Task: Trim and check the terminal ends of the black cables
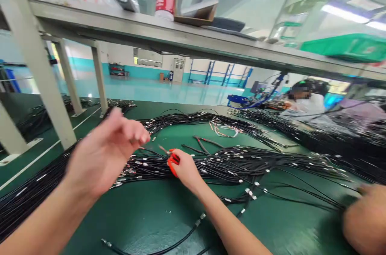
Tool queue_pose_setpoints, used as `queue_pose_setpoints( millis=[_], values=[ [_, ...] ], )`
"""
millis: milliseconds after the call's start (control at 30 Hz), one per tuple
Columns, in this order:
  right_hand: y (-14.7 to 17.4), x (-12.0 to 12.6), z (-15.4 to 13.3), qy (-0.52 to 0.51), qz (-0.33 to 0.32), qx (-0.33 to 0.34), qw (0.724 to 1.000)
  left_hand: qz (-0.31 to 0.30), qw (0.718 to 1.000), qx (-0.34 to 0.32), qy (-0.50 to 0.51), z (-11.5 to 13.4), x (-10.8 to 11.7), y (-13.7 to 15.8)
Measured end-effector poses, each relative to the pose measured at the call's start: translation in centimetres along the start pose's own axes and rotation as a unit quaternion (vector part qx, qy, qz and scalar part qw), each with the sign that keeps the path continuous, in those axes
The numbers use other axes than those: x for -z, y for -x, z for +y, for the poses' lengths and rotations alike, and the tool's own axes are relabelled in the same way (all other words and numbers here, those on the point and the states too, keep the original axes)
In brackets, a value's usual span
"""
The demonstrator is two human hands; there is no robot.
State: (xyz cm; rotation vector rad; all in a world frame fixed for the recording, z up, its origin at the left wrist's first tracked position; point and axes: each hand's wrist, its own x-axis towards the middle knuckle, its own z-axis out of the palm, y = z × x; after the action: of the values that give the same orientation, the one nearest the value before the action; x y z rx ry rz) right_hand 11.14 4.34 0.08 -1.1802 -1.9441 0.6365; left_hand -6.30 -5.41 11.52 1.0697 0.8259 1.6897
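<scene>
My left hand (102, 154) is raised above the cables, palm showing and fingers loosely curled; it is a little blurred, and nothing shows in it. My right hand (185, 166) is closed round red-handled scissors (174, 163), their pointed tip aimed up and left. It is over a thick bundle of black cables (223, 164) with white labels and metal ends. Behind that bundle lie pliers (205, 144) with dark red handles. Nearer to me, a loose black cable (177, 243) with metal connectors rests on the green table (144, 206).
Another person's arm (366, 219) reaches in at the right edge beside thin cables. A loop of white and copper-coloured wire (224, 131) lies behind the pliers. Overhead runs a metal shelf (144, 25) holding a green bin (346, 48); its posts (39, 54) stand at left. A co-worker (307, 100) is at the far right.
</scene>
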Motion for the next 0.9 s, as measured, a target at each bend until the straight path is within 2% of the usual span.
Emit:
queue_pose_setpoints(
  millis=[67, 167, 267, 333, 433, 500, 567, 700, 767, 900],
  values=[
    [-0.2, 0.2, 0.3, -0.034, -0.016, -0.017, 0.999, -0.033, 0.997, 0.059, -0.031, -2.5, 0.9, -0.6],
    [-0.2, 0.2, 0.6, -0.080, -0.026, -0.036, 0.996, -0.005, 0.986, 0.139, -0.092, -6.8, 2.0, -0.7],
    [0.2, 0.2, 0.4, -0.111, -0.026, -0.047, 0.992, -0.001, 0.974, 0.190, -0.126, -9.8, 2.4, -0.3],
    [0.6, 0.3, -0.1, -0.126, -0.034, -0.057, 0.990, 0.029, 0.976, 0.191, -0.102, -10.8, 2.2, 0.0],
    [1.2, 0.2, -1.0, -0.130, -0.066, -0.069, 0.987, 0.096, 0.986, 0.137, -0.024, -11.5, 1.9, 0.2],
    [1.4, 0.2, -1.5, -0.123, -0.093, -0.066, 0.986, 0.115, 0.986, 0.115, 0.029, -11.6, 2.1, 0.3],
    [1.5, 0.4, -1.8, -0.135, -0.100, -0.068, 0.983, 0.092, 0.985, 0.126, 0.070, -11.6, 2.5, 0.4],
    [1.4, 1.4, -2.2, -0.202, -0.064, -0.101, 0.972, -0.024, 0.982, 0.169, 0.085, -11.6, 3.5, 1.1],
    [1.5, 1.7, -2.3, -0.245, -0.064, -0.117, 0.960, -0.071, 0.976, 0.196, 0.055, -11.6, 3.6, 1.5],
    [2.1, 1.1, -2.5, -0.324, -0.111, -0.141, 0.929, -0.142, 0.959, 0.242, -0.040, -11.7, 3.3, 2.2]
  ],
)
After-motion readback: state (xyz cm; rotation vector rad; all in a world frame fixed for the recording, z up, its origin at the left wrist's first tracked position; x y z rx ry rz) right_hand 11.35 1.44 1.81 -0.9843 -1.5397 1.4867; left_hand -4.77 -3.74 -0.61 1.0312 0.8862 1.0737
